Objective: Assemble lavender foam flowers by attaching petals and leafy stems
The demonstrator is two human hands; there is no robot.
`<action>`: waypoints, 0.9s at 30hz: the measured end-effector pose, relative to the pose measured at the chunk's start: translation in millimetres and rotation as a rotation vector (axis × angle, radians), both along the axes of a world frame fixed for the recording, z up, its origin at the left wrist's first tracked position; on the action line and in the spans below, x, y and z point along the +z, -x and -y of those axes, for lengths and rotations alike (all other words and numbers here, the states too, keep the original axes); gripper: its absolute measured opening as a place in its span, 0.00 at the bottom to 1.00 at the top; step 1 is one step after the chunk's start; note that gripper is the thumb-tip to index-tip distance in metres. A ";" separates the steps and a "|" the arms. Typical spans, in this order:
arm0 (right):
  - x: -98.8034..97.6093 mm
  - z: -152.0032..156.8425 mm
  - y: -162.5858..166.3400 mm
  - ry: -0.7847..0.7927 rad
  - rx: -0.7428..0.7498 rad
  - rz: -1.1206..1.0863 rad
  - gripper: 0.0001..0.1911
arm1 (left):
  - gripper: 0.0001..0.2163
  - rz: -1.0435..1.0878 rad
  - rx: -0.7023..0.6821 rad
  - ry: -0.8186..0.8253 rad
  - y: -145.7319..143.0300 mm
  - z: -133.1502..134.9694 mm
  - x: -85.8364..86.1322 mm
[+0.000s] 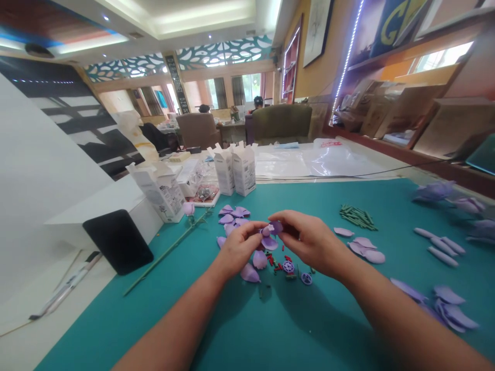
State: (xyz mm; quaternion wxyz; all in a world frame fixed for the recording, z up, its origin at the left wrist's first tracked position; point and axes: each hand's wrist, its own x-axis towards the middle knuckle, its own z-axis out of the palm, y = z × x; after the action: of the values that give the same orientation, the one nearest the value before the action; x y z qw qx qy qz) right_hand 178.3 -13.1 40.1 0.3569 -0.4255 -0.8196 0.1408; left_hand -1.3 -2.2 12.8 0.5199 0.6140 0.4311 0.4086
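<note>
Two hands work just above the teal mat of the desk (247, 330). The left hand (236, 248) and the right hand (309, 241) each have a closed, pinching grip on a small purple foam flower head (268, 232), held up off the mat between them, its petals bunched around a pale centre. Just below the left hand lie two loose purple petals (250, 273), and farther off, beyond that hand, sits a heap of purple petals (234, 214). Under the gap between the hands are scattered red and green bits (278, 264) and two spoked purple discs (288, 266). To the right lie a bundle of green stem pieces (358, 216), a group of pale purple petals (365, 250), rolled purple foam buds (441, 245) and another petal pile (450, 309). Left of the hands, a green stem with a purple bud (166, 252) lies on the mat, near a black rounded panel (118, 242). Three white cartons (243, 169) stand beyond the mat's far edge.
</note>
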 end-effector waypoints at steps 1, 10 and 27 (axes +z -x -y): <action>-0.2 -0.4 -0.6 0.004 0.000 0.003 0.12 | 0.16 -0.002 -0.010 0.006 0.9 -0.3 0.2; -1.9 0.8 2.4 0.065 -0.069 -0.066 0.08 | 0.21 0.117 -0.059 0.017 1.1 -0.5 -1.3; -0.5 3.9 7.6 0.184 -0.096 -0.129 0.11 | 0.20 0.023 0.126 -0.144 0.5 -12.3 -15.5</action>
State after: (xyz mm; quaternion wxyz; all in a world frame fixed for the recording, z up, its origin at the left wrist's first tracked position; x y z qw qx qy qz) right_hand 170.7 -17.0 39.6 0.3746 -0.4854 -0.7572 0.2253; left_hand -1.8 10.1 -2.7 0.4523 0.6168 0.4324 0.4774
